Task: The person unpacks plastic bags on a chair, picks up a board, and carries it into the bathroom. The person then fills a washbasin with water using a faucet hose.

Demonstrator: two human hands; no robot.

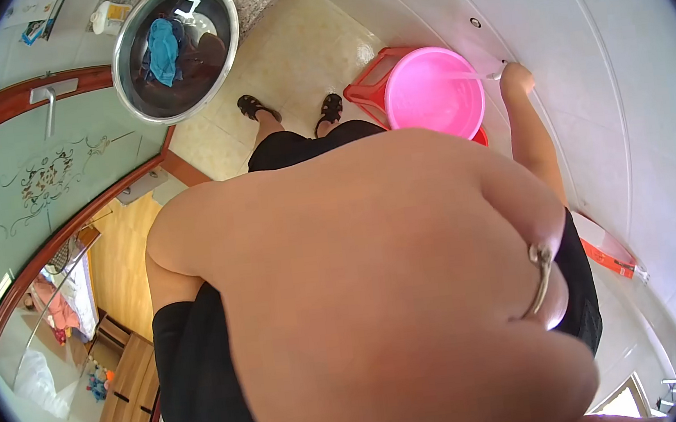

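Note:
My right hand (pixel 515 77) reaches out to the wall at the upper right, its fingers closed around a tap (pixel 497 75). A stream of water runs from the tap into a pink basin (pixel 477 124), which rests on a red plastic stool (pixel 366 84). My left hand (pixel 412 286) is raised very close to the camera and fills the middle of the view. A ring-like gold band (pixel 542 284) shows at its right side. The fingertips of this hand are hidden, and I see nothing held in it.
A large metal basin (pixel 125 85) holding blue cloth (pixel 163 52) sits at the upper left, beside a white bottle (pixel 110 18). Below it is a glass door (pixel 13 179) with a brown frame. My sandalled feet (pixel 329 110) stand on the tiled floor (pixel 296 46).

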